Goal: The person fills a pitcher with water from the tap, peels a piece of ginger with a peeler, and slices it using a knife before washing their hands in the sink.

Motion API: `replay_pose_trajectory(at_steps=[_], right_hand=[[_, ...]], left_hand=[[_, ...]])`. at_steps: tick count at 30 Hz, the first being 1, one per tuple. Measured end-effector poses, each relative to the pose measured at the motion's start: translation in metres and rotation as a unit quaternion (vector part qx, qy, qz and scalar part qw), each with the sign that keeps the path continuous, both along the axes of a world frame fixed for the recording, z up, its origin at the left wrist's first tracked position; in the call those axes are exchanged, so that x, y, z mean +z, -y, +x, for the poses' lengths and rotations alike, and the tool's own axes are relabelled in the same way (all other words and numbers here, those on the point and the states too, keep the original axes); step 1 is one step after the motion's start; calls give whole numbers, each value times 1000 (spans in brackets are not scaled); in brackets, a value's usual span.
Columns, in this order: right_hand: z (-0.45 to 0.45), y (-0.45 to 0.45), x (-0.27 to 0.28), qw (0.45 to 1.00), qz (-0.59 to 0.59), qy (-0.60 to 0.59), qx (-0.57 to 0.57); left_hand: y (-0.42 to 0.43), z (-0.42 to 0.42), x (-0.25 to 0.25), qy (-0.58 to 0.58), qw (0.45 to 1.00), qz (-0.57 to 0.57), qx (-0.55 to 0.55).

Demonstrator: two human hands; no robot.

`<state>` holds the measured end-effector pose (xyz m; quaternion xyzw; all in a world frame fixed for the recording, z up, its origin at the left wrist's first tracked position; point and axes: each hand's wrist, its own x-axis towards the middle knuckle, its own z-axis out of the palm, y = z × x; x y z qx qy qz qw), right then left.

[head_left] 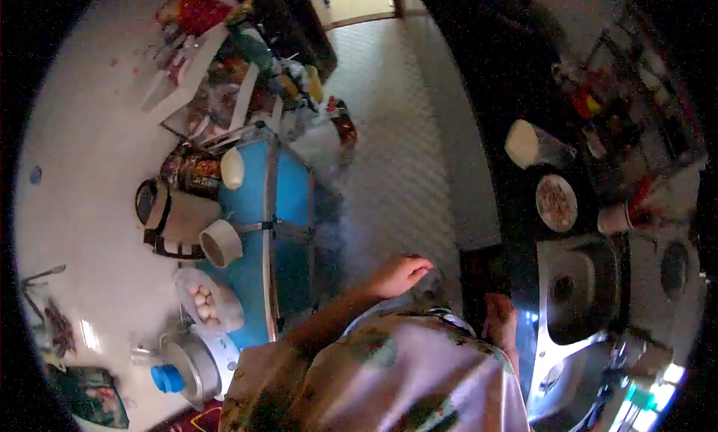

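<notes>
My left hand (404,276) is in front of my body above the floor, its fingers loosely curled together. I see nothing in it. My right hand (499,314) hangs in shadow on the right, near the edge of the steel sink (542,301). Its fingers are too dark to make out. To the left of my left hand stands a blue cabinet (254,279). On its top are a white bowl (222,243), a pale oval item (232,169) and a dish of several eggs (203,301).
A pot-like appliance (196,365) with a blue-capped item (167,379) stands at the lower left. On the dark right counter (516,207) are a plate of food pieces (556,203) and a pale container (523,143). A bottle (343,122) stands on the tiled floor (396,133), which leads to a doorway.
</notes>
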<state>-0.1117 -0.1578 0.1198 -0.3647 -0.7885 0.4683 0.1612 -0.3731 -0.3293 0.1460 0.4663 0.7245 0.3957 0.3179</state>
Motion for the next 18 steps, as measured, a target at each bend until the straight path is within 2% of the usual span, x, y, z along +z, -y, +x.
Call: replay_pose_trajectory(at_steps=[3,4,6,7,8,9,10,11,12,14,15,17,18], right_hand=[[-44,-20,21,991,-127,49,-12],[-56,-28,14,996,-57,60,21],[-72,-51,-14,989,89,74,96],[-82,-61,-25,986,76,83,124],[-94,-71,-36,982,64,90,153],[-109,-80,-52,977,52,95,182],[-115,-93,-94,976,-138,29,166],[-120,-111,-147,936,-322,-32,139],[-131,-122,-176,859,-494,-87,103],[-174,-115,-156,844,-534,-16,53],[-192,-113,-148,836,-548,17,23],[-239,-131,-161,824,-528,158,131],[-219,-153,-160,831,-517,158,132]], left_hand=[[12,-19,-65,-8,999,27,29],[17,-31,-50,37,999,-25,24],[28,-37,-61,-7,998,-11,65],[30,-41,-54,-30,996,-3,87],[33,-46,-46,-86,991,-64,80],[33,-54,-31,-72,991,-54,100],[34,-61,-22,-58,990,-48,119],[34,-72,-13,-45,989,-38,135],[32,-83,-6,-46,986,-10,161],[27,-107,4,-49,977,48,200],[23,-125,8,-70,983,8,169],[10,-173,25,-119,986,-60,104],[4,-189,37,-149,983,-7,105]])
